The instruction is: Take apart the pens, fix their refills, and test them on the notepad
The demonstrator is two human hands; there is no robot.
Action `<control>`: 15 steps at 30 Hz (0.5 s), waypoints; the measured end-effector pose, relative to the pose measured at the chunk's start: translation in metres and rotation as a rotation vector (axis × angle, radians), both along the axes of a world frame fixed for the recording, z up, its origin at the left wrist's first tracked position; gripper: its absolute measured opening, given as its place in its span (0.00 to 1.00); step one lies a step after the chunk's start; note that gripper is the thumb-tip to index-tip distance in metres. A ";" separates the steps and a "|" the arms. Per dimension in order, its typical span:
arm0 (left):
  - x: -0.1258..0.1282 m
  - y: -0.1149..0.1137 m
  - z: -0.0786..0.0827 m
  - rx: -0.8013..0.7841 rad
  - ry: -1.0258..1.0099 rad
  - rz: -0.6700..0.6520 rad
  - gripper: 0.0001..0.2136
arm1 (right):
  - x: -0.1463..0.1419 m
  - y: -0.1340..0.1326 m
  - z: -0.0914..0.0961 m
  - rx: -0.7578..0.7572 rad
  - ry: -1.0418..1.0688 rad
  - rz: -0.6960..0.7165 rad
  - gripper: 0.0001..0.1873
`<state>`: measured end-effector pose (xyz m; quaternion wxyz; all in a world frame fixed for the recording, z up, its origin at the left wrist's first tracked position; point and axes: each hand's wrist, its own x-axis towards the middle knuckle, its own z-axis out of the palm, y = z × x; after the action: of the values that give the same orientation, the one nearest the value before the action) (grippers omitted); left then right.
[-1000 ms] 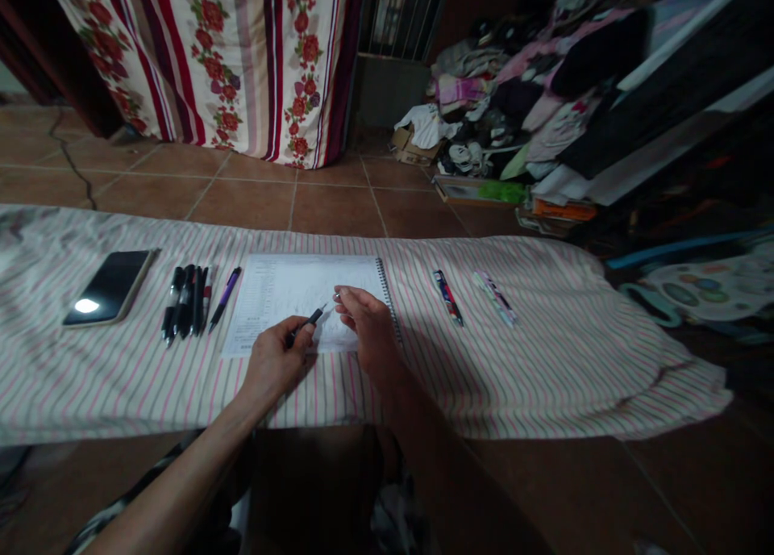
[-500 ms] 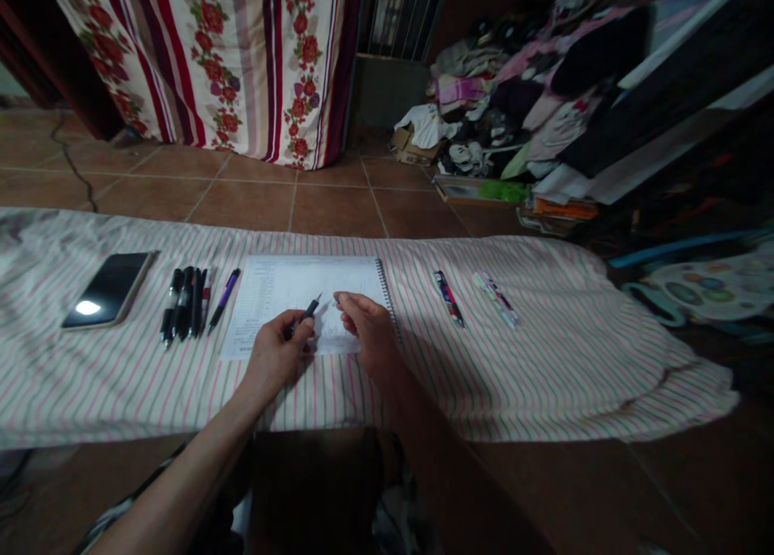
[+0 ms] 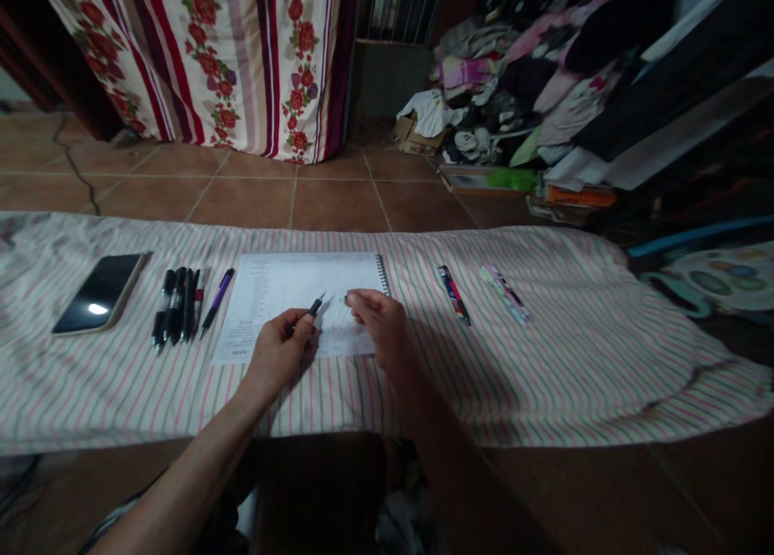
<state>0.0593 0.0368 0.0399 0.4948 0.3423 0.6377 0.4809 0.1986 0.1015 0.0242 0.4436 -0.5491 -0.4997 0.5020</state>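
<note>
My left hand (image 3: 279, 347) is closed round a black pen (image 3: 315, 306), whose thin bare tip points up and to the right. To its right, my right hand (image 3: 382, 319) is closed in a pinch, with a small piece at the fingertips that is too tiny to name. A gap separates that pinch from the pen's tip. Both hands are over a spiral notebook (image 3: 296, 273) with a printed sheet at its left side. The palms and the pen's lower part are hidden by fingers.
Left of the notebook lie a purple pen (image 3: 218, 301), several black pens (image 3: 175, 305) and a phone (image 3: 100, 293). On the right are a dark patterned pen (image 3: 453, 295) and a pastel pen pair (image 3: 506, 293). A striped cloth (image 3: 574, 337) covers the table.
My right hand has moved a little to the right, widening the gap to the pen's tip. The left hand keeps the pen almost where it was. The view has shifted slightly.
</note>
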 end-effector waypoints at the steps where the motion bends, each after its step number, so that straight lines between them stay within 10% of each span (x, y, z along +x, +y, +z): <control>1: 0.001 0.001 -0.001 -0.006 -0.023 0.011 0.15 | 0.004 0.003 0.000 0.064 -0.071 -0.008 0.14; 6: 0.004 0.004 0.000 -0.026 -0.062 0.061 0.15 | 0.022 0.013 0.002 0.352 -0.439 -0.064 0.11; 15: 0.008 0.007 -0.005 -0.010 -0.032 0.022 0.15 | 0.041 0.023 -0.013 0.292 -0.406 -0.072 0.11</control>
<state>0.0675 0.0435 0.0345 0.5012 0.3251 0.6360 0.4885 0.2399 0.1245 0.0110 0.4263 -0.5861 -0.6260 0.2879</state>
